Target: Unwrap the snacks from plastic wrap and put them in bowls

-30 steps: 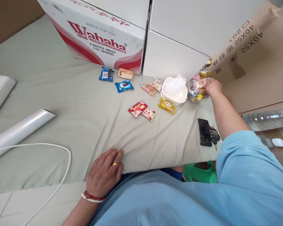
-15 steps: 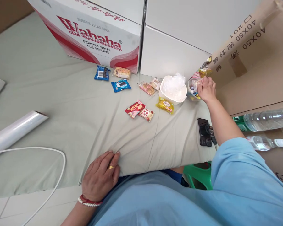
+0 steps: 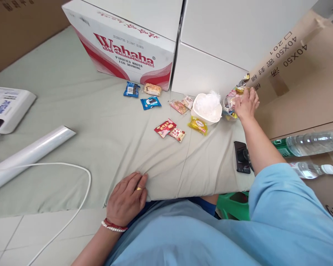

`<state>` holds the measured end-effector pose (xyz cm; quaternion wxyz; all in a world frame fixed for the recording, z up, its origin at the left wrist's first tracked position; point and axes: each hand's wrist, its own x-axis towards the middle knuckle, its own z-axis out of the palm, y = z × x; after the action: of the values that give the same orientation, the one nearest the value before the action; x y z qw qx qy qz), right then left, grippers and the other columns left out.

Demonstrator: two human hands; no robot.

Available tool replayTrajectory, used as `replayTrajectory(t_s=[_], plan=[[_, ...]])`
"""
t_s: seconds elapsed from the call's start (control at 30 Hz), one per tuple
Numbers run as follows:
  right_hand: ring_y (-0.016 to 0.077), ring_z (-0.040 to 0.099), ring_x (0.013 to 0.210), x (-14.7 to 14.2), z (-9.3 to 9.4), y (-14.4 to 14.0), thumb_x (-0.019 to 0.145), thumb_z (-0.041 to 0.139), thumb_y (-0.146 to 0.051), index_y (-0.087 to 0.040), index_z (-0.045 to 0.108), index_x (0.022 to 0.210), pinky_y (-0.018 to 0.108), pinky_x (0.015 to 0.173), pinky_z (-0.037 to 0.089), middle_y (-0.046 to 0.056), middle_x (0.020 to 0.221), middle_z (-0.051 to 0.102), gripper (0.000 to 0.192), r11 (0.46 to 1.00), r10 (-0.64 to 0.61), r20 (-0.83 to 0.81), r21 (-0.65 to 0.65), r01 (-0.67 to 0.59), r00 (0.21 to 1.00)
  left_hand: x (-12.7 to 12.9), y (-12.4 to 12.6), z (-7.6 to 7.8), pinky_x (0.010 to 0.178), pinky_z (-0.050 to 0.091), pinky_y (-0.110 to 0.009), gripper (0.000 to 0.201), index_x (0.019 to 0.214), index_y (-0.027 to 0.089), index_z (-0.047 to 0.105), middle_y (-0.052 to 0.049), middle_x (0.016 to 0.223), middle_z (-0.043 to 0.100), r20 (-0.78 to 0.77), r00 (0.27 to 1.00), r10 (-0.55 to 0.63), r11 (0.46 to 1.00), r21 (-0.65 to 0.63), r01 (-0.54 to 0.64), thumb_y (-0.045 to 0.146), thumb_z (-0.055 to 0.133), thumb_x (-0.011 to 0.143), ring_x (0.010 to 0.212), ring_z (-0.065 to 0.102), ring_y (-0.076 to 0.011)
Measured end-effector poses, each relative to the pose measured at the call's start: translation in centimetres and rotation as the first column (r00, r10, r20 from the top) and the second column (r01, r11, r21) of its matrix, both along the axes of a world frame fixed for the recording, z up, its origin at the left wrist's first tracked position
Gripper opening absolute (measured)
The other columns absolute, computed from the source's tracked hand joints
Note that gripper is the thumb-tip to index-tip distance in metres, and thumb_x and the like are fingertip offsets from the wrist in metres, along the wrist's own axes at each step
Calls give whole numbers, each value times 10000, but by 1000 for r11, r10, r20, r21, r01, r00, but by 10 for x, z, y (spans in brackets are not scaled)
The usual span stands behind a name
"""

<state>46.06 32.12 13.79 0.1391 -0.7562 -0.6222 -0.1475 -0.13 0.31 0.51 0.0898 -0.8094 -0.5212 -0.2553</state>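
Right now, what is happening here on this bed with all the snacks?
A person in a blue top reaches the right hand into a clear bag of snacks beside a white bowl. The left hand rests flat on the near edge of the green sheet. Several snack packets lie loose in front of a Wahaha box.

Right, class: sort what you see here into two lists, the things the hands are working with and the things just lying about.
In hand:
right hand in the bag of snacks
left hand flat on the sheet's edge
white bowl beside the bag
loose snack packets

Lying about:
Wahaha box
phone
water bottles
film roll
white cable
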Motion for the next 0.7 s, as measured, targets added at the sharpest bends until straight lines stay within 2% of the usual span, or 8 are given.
replayTrajectory(t_s=[0.1,0.2,0.27,0.43,0.53,0.6,0.63,0.7], plan=[[345,452,1310,-15,-2,-13,986,375,-290,-169,648,1307,513,1137,368,191,1412,574,439,981,193,-14,18,-193,981,-1,-1,-2,933,536,-402,417,1279,176,620,-112,1113,736,1,1000,-7,1000,-1,7,118,647,868,1108,696,-292],[334,549,1179,-29,-18,-23,841,551,-248,-213,752,1057,478,1069,451,126,1268,674,297,880,390,-67,-266,-393,918,-2,-2,-1,931,534,-404,396,1265,172,623,-115,1117,733,2,1000,-12,1000,7,12,121,642,872,1107,694,-295],[346,568,1173,-36,-27,-28,813,584,-260,-215,762,1012,496,1060,460,127,1270,682,271,831,411,-98,-368,-417,906,-1,-2,0,936,532,-407,386,1260,174,623,-114,1115,730,-1,1000,-12,1000,2,12,122,636,877,1108,692,-295],[355,607,1118,-47,-29,-69,912,479,-307,-235,739,935,504,1007,469,154,1111,729,271,930,274,-157,-208,-303,949,-1,-1,0,953,527,-407,367,1254,185,619,-104,1129,723,24,1000,-12,1000,-12,12,115,625,893,1120,686,-289],[318,638,900,-66,-33,-128,912,541,-425,-289,704,891,460,848,500,89,925,737,213,968,174,-436,-87,-234,883,-4,-2,0,965,533,-410,328,1233,201,622,-98,1145,709,141,990,-27,998,-54,35,112,611,918,1134,680,-278],[236,577,697,-90,-44,-176,854,647,-513,-282,681,872,368,657,473,29,773,681,234,988,82,-772,-20,-154,630,-6,-4,5,982,537,-416,287,1207,209,635,-100,1148,690,310,950,-26,995,-83,55,124,602,935,1160,664,-272],[176,497,595,-104,-51,-200,810,689,-539,-262,670,871,308,565,412,-1,711,620,284,996,48,-908,13,-87,417,-6,-4,10,990,535,-418,261,1187,214,649,-100,1143,680,404,915,-12,993,-99,57,138,601,942,1167,655,-268],[91,352,514,-134,-64,-239,708,807,-524,-232,651,858,230,484,303,-45,665,525,364,989,-78,-997,-74,-129,-27,-2,-3,23,965,537,-399,196,1129,226,687,-88,1100,672,569,821,42,981,-179,74,183,593,962,1117,657,-245]])
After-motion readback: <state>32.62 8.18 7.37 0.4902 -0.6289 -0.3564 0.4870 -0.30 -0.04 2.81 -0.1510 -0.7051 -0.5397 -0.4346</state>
